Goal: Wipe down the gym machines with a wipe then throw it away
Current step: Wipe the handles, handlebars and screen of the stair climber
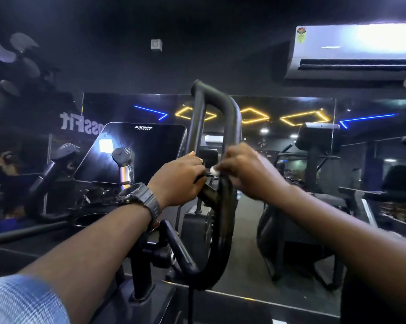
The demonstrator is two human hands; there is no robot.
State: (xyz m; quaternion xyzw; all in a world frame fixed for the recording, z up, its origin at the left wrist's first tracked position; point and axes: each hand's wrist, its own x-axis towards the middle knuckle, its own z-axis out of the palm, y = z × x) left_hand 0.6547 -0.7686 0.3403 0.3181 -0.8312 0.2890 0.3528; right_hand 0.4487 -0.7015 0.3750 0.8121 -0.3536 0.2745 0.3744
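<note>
Head view: wiping step under way on the looped black handlebar [217, 146] of a gym machine, facing a mirror [291, 160] with reflected neon lights. Left hand [182, 181], wearing a dark watch [140, 198] on the wrist, curled round the lower left tube of the handlebar, seemingly steadying it. Right hand [243, 170] blurred, fingers curled against the right tube of the loop, pinching a small white wipe [214, 170] that shows only as a bright scrap between the two hands, pressed to the tube about midway up. Exact finger lie of the right hand too smeared to tell. Dark console screen [139, 150] just to the left, with a silver-stemmed grip [125, 164] in front of it; air conditioner [361, 50] high on the right wall; fan [17, 52] up on the left. No bin in sight. Judgement: early to middle of the task, one handle being rubbed, other machines probably not yet done. Next move likely calls for sliding the wipe along the tube toward the upper bend with firm wrap-round pressure, keeping the left-hand brace so the bar stays put, then shifting to the left tube and the smaller grips beside the console before looking for a bin.
</note>
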